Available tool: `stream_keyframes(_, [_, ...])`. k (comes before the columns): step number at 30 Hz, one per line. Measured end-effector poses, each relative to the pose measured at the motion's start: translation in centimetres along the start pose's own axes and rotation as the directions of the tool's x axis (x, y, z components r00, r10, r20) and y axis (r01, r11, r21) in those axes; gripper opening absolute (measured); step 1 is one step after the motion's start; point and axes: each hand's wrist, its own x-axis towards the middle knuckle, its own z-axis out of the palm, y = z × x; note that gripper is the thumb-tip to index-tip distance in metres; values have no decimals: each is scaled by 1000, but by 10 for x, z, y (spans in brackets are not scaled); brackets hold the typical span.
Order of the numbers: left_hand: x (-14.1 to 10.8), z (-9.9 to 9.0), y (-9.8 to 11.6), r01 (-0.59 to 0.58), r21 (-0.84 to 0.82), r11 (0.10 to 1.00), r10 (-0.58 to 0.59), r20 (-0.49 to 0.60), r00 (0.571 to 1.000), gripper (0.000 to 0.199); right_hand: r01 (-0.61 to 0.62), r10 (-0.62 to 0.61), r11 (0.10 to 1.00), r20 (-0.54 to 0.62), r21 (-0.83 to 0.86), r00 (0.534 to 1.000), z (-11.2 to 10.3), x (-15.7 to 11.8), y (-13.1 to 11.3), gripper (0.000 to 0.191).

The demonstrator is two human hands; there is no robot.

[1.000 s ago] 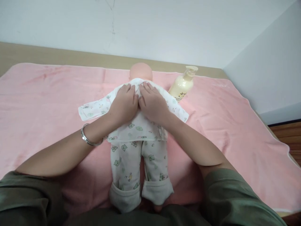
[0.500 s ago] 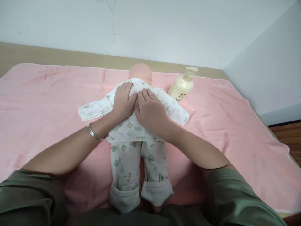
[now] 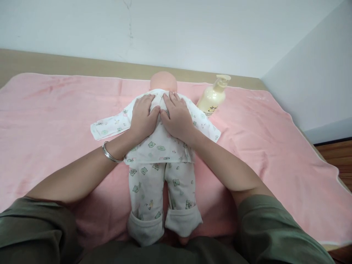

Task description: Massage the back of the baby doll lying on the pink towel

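A baby doll [image 3: 164, 81] lies face down, its head away from me and its feet close to my body. It wears a white printed top [image 3: 161, 149] and matching trousers [image 3: 147, 187] with turned-up cuffs. My left hand [image 3: 144, 117], with a silver bangle at the wrist, rests flat on the left of the doll's upper back. Flat on the right side of the upper back lies my right hand [image 3: 177, 116], fingers pointing to the doll's head. The thumbs nearly meet over the middle of the back.
A cream pump bottle [image 3: 212, 99] stands right of the doll, near its sleeve. Beneath everything is a pink blanket [image 3: 55, 121] on a wooden surface [image 3: 82, 64]. A white wall [image 3: 192, 33] rises behind, with another at the right.
My right hand has slid up the doll's back towards the shoulder, and its fingers are more spread. My left hand stays in nearly the same place.
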Motion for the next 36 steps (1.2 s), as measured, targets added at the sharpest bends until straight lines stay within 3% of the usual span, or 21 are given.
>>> stream_keyframes(20, [2,6,-10,-52,40,998,54,-40,998,44,13,-13,1000,-26,16,1000,3,1,2,62])
stream_keyframes(24, [-2,4,-5,-19,51,999,20,-28,999,44,17,-17,1000,-34,10,999,2,2,4,62])
stream_keyframes(31, [-25,0,15,-69,133,989,66,31,997,56,174,-172,985,144,-2,975,-12,19,26,67])
stream_keyframes(36, [-9,2,0,-82,110,991,77,51,996,56,172,-158,977,113,-126,981,-19,2,10,64])
